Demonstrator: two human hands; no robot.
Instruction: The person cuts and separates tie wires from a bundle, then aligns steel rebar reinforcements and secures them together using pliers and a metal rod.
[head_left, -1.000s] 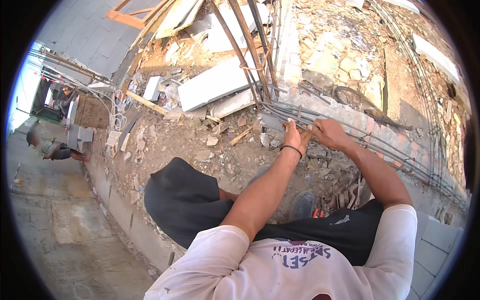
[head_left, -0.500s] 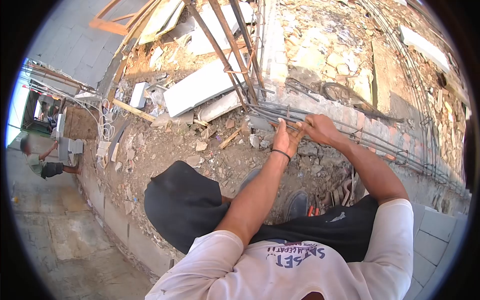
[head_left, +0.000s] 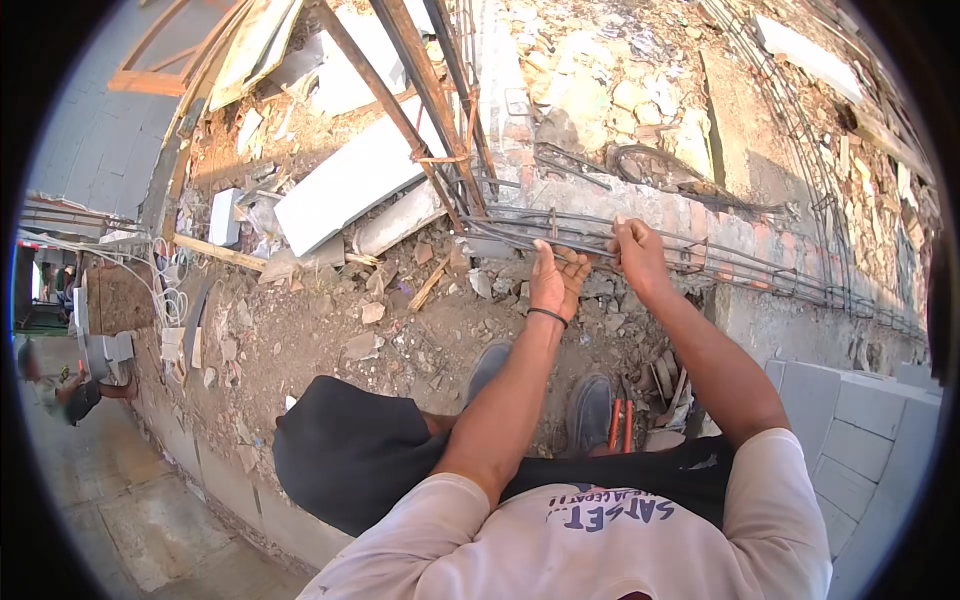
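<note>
Steel reinforcing bars point(head_left: 725, 262), tied into a long cage with stirrups, run along the low brick and concrete wall. My left hand point(head_left: 558, 282), with a black band at the wrist, is at the near bars. Its thumb points up and its fingers curl around a bar. To its right, my right hand point(head_left: 640, 262) is closed at the same bars, with thumb and fingers together. Whatever sits between those fingertips is too small to make out. Upright rusty bars point(head_left: 440, 120) rise just beyond my left hand.
A red-handled tool point(head_left: 621, 426) lies beside my shoe point(head_left: 590, 410). Rubble covers the ground, with a white block point(head_left: 350, 185) beyond it. Grey blocks point(head_left: 850, 420) are stacked at right. Another person point(head_left: 75, 395) is at far left, beside white cable point(head_left: 165, 290).
My right hand has moved away from my left along the bars, leaving a gap between them. My left hand stays at the bars. The view has shifted, so the surroundings appear further left.
</note>
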